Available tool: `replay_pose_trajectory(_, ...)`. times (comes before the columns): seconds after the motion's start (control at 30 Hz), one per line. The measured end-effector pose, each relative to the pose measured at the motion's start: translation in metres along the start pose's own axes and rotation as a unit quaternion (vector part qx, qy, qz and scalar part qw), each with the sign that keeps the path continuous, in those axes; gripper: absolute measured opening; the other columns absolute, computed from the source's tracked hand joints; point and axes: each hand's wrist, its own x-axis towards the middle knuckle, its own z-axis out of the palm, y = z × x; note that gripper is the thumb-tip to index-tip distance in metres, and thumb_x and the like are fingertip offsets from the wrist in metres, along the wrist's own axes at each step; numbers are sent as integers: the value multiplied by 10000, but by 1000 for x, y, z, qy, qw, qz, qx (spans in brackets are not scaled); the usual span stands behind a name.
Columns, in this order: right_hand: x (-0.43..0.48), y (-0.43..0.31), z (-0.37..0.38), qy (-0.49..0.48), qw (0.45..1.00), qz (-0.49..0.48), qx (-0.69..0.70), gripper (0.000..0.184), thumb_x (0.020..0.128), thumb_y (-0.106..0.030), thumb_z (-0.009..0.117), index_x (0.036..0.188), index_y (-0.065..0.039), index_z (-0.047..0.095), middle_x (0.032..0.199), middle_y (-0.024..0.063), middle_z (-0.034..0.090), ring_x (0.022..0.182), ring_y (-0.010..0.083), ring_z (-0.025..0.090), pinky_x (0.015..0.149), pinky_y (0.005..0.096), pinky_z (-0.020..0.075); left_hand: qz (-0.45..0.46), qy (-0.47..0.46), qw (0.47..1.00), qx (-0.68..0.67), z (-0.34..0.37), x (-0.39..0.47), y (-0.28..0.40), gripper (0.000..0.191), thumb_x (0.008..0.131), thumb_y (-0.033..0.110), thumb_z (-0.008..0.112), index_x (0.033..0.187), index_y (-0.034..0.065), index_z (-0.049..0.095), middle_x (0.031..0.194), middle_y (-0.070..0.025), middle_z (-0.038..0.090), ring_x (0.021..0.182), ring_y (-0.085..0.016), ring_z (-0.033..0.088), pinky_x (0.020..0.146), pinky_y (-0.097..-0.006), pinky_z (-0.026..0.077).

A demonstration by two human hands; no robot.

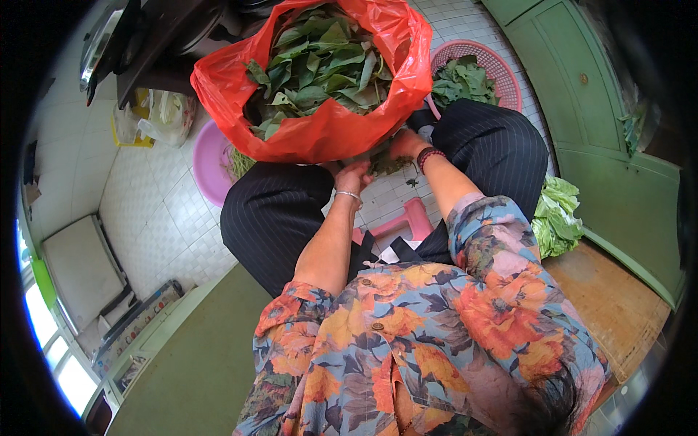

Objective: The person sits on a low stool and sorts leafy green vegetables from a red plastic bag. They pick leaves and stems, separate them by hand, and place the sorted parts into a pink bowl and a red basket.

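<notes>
A red plastic bag point(327, 133) full of loose green leaves point(332, 60) stands upright and wide open before my knees. Below its near side, between my legs, are both hands. My left hand point(353, 177), with a silver bangle at the wrist, has its fingers bent beside some dark, wilted greens point(390, 165). On the other side of those greens is my right hand point(408, 145), a beaded bracelet on its wrist. The bag's overhang hides part of the fingers, so whether either hand grips anything cannot be made out.
A pink basket point(510, 68) holds leaves at the right; a purple basin point(204, 163) holds thin stems at the left. Pink plastic point(417, 218) shows between my legs. A leafy cabbage point(556, 215) lies near the green cabinet point(616, 207). Dark furniture point(155, 49) stands upper left.
</notes>
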Motion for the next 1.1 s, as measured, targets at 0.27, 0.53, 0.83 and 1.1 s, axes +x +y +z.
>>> replay_pose_trajectory(0.27, 10, 18, 25, 100, 976, 59, 186, 442, 762, -341, 665, 1068, -23, 640, 1004, 183, 670, 940, 285, 656, 783, 387, 521, 28, -26, 991, 129, -1, 5, -10, 146, 823, 48, 597, 922, -22, 679, 746, -74, 648, 484, -128, 532, 525, -267, 460)
replay_pose_trajectory(0.53, 42, 35, 36, 137, 979, -50, -143, 253, 815, -238, 620, 965, -45, 684, 1033, 158, 664, 948, 278, 654, 774, 386, 529, 20, -26, 992, 121, -11, 15, -14, 169, 810, 63, 598, 953, 15, 674, 630, -32, 579, 535, -133, 541, 594, -282, 495)
replay_pose_trajectory(0.83, -10, 11, 2, -297, 832, 21, 468, 158, 853, -173, 615, 878, -18, 639, 725, 102, 639, 604, 188, 598, 536, 315, 478, -24, 67, 997, 8, -6, 18, -8, 184, 854, 149, 580, 1003, 58, 639, 641, -52, 583, 587, -175, 567, 532, -306, 439)
replay_pose_trajectory(1.1, 5, -12, 16, -183, 949, 18, 257, 204, 860, -189, 579, 927, -1, 624, 761, 142, 662, 661, 198, 652, 562, 333, 514, -15, 67, 996, -59, -4, 9, 3, 105, 866, 171, 581, 831, 79, 544, 583, -41, 519, 593, -188, 568, 560, -320, 457)
